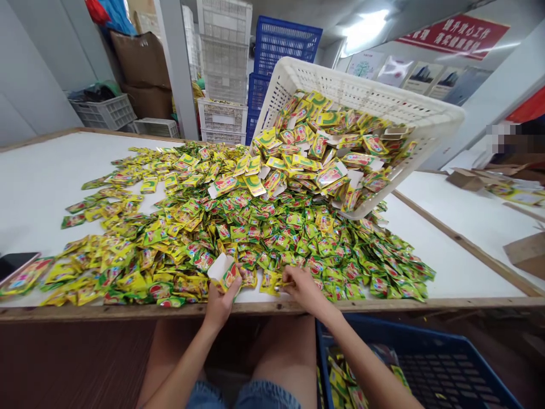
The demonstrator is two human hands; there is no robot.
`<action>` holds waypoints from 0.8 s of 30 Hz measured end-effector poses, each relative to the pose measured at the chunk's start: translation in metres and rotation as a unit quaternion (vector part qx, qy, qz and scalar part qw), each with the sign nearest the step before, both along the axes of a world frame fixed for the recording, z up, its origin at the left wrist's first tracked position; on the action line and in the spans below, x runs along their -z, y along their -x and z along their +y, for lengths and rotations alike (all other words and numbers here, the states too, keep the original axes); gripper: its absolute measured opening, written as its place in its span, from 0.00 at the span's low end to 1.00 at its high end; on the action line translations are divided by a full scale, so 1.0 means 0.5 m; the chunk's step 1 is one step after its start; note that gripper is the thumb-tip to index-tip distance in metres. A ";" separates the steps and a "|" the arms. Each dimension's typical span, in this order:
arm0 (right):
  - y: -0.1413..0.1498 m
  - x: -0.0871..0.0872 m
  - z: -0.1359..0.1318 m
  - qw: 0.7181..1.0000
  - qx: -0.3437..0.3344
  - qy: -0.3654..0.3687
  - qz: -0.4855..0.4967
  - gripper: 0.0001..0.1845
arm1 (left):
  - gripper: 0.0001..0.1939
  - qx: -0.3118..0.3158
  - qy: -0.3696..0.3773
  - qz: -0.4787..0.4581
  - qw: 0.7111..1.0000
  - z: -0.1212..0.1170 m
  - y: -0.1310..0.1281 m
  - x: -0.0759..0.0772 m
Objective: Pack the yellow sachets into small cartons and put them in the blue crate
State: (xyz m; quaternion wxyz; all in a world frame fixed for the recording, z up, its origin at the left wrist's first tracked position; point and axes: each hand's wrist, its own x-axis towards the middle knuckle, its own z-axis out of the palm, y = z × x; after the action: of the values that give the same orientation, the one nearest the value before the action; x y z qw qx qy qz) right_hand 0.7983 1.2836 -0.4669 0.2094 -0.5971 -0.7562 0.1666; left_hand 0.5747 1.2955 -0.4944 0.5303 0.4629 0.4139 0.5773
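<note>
My left hand [221,301] is closed around a small printed carton [224,271], whose white flap stands up at the top. Just right of it, at the table's front edge, my right hand [303,288] pinches a yellow sachet [271,280] lying at the near side of the pile. Green and yellow sachets [255,233] spread in a thick heap in front of both hands. Behind the heap, a white plastic basket [366,91] lies tipped toward me, with many yellow cartons [315,153] inside it and spilling from its mouth.
A blue crate [451,352] holding some packets stands below the table edge at my right. A phone [17,266] lies at the far left. Stacked white crates [223,68] and blue crates [285,45] rise behind the table. A wooden strip [460,238] crosses the right side.
</note>
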 end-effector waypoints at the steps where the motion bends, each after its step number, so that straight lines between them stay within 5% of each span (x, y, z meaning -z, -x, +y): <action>1: -0.002 -0.007 0.008 0.999 -0.010 0.023 0.043 0.07 | 0.20 0.006 0.002 0.004 1.000 0.000 0.000 -0.002; 8: 0.025 -0.064 0.087 0.976 0.007 0.034 0.213 0.11 | 0.21 0.017 0.012 0.016 1.000 0.000 -0.001 -0.002; 13: 0.102 -0.018 0.132 0.964 0.125 0.113 0.205 0.12 | 0.19 0.009 0.005 0.031 0.999 0.002 -0.003 0.007; 24: 0.189 0.030 0.126 0.966 0.207 0.036 0.151 0.16 | 0.16 0.012 -0.006 0.056 0.998 0.010 -0.003 0.016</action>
State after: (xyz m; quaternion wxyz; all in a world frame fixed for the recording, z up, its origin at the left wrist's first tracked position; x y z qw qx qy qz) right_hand 0.7037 1.3464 -0.4817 0.3297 -0.7157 -0.5690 0.2351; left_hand 0.5760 1.3006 -0.5023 0.5104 0.5028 0.4334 0.5467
